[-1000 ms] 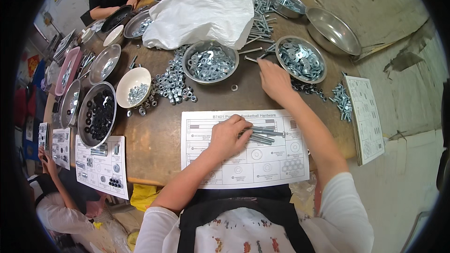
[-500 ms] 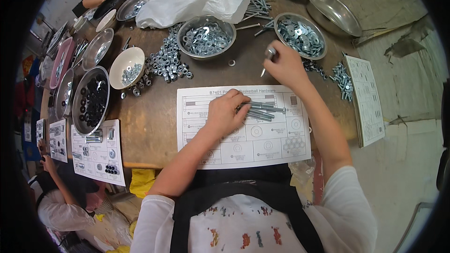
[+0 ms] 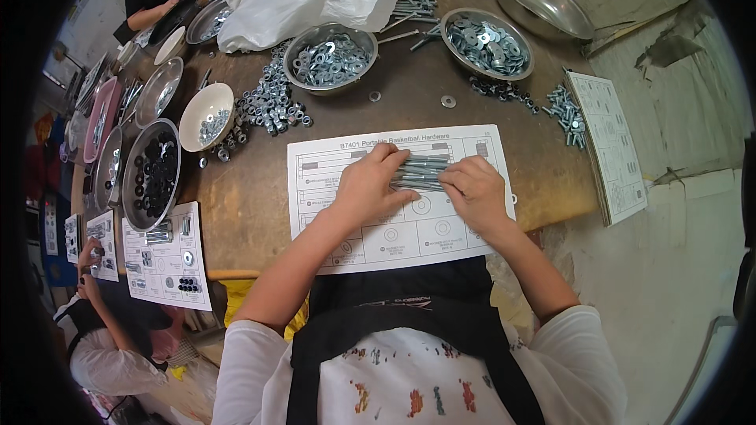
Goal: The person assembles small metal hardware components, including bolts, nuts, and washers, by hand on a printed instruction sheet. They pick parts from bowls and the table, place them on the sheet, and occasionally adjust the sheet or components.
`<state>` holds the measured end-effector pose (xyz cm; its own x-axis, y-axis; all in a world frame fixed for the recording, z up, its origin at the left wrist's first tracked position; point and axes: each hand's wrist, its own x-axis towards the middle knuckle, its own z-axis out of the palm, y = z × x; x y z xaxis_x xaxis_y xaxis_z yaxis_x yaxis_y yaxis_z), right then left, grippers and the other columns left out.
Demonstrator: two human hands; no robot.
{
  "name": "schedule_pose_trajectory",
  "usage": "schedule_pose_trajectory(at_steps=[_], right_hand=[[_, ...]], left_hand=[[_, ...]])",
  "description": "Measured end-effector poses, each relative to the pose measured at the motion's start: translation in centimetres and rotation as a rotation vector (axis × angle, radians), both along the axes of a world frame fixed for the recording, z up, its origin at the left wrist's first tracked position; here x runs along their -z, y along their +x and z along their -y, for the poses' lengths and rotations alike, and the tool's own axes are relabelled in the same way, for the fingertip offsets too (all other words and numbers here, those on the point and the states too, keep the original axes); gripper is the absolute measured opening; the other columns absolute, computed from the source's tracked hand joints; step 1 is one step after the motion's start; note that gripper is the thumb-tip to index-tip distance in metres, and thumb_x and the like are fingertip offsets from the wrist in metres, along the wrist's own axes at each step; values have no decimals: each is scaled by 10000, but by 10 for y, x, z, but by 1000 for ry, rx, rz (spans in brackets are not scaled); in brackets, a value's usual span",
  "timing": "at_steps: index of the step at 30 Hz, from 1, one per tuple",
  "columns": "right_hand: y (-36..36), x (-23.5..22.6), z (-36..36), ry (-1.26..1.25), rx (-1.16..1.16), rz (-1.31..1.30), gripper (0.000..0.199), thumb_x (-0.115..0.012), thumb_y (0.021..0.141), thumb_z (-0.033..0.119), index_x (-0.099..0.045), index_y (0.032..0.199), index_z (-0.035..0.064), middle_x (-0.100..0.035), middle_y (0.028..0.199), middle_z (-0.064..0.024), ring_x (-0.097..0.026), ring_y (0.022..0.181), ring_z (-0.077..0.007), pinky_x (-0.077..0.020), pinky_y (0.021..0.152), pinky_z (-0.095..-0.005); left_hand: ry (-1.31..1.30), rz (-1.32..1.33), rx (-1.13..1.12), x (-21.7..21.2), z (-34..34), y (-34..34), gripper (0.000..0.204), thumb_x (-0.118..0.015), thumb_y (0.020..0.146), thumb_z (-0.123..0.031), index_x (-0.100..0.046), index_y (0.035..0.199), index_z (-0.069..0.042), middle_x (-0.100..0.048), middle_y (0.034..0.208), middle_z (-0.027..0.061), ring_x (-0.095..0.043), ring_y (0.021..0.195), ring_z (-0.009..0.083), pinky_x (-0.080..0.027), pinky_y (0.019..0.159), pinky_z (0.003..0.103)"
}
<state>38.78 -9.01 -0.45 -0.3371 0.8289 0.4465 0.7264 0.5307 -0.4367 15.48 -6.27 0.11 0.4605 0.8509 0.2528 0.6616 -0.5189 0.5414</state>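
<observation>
Several long silver bolts [image 3: 425, 167] lie side by side in a bundle over a white printed sheet [image 3: 370, 244] at the table's front edge. My left hand [image 3: 368, 185] is closed round their left ends, fingers above and thumb below. At their right ends my right hand [image 3: 478, 193] is closed, its bent fingertips pressed on the bolts. The sheet carries line drawings of hardware, partly covered by my hands. Beyond it, one loose flat washer [image 3: 448, 101] and another small washer [image 3: 375, 96] rest on the brown tabletop.
Beyond the sheet stand a steel bowl of washers [image 3: 331, 59] and another washer bowl [image 3: 487, 46]. Nuts [image 3: 272, 102] lie heaped to the left, near a cream bowl [image 3: 206, 118] and a bowl of black parts [image 3: 154, 177]. Short bolts [image 3: 565, 114] lie right, beside an upright board [image 3: 610, 149].
My right hand has come back from near the right washer bowl to the bolts' right ends. A loose washer now shows where it was. My left hand stays on the bolts.
</observation>
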Motion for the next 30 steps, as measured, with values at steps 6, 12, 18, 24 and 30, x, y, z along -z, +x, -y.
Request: schedule_pose_trajectory(at_steps=[6,12,18,24,30], right_hand=[[2,-6,35,-167,299,152,637,-719,806,155,-479,1365,-35,-494,1372,-233,-427,1318,-383,-329,1097,-497],[-10,2,25,-392,223,230,799,-621,919,270,-219,1501,-101,-305,1547,-267,-224,1482,-373,-163,1203,-502],[-10,4,9,-360,144,261,795,-628,910,248,-223,1507,-86,-355,1516,-275,-303,1445,-374,-198,1194,-488],[17,-8,-30,-335,39,-105,929,-776,751,130,-274,1525,23,-582,1334,-171,-526,1246,-351,-401,1065,-434],[19,3,-40,-321,-41,-112,833,-774,742,119,-389,1475,34,-644,1193,-105,-558,1172,-311,-437,1021,-411]], left_hand=[[-48,-5,-100,3,9,9,549,-783,790,-348,-628,1225,-51,-615,1171,124,-672,890,297,-548,732,405],[21,24,-151,6,7,21,520,-784,795,-306,-628,1211,-37,-615,1164,140,-673,883,315,-550,739,401],[-5,-2,-110,5,-12,16,522,-803,770,-314,-651,1187,-39,-618,1157,138,-682,836,294,-553,736,390],[-75,21,-79,-1,-16,10,524,-817,749,-311,-660,1177,-52,-619,1142,124,-682,823,284,-552,731,381],[-89,15,-39,1,-20,9,542,-821,741,-313,-651,1183,-51,-616,1150,126,-680,838,285,-550,732,381]])
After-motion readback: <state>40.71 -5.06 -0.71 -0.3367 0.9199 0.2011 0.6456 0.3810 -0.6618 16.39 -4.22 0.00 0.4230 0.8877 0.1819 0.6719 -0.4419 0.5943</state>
